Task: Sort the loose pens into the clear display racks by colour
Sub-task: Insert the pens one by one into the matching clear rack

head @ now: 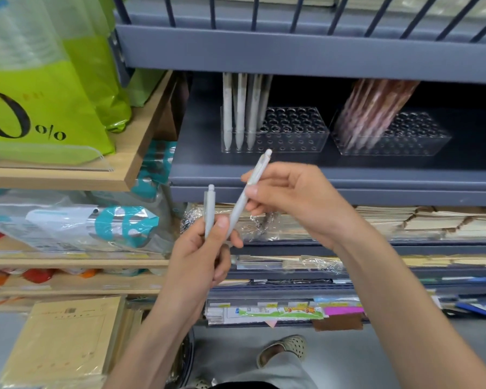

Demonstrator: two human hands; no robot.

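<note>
my left grip [205,254] holds a spare pen [209,209] upright while my right grip [292,197] pinches a tilted pen [253,178], both grey, in front of the grey rack [292,137] where i think they belong.

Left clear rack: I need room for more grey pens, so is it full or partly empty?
Partly empty. Grey pens stand only at the left end of the rack; holes to their right hold nothing.

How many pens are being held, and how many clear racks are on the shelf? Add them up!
Grey pens held: 2
Clear racks: 2
Total: 4
</note>
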